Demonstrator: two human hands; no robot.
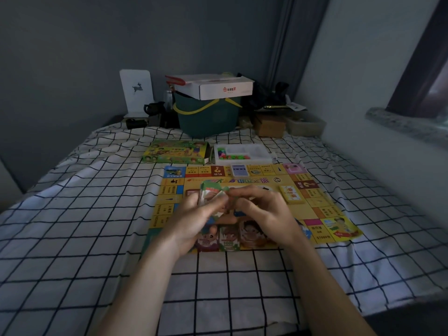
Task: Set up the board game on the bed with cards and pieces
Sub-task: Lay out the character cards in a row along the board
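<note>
A yellow game board lies flat on the checked bed sheet. Above its middle my left hand grips a stack of green-backed cards. My right hand pinches the stack's top edge from the right. A blue card deck sits on the board's far edge and a yellow card deck on its right part. Several banknote piles lie along the near edge. Beyond the board are the green game box and a white tray with coloured pieces.
At the head of the bed stand a dark green basket with a white carton on top, a white bookend, dark small items and cardboard boxes. A wall and stone window sill run along the right.
</note>
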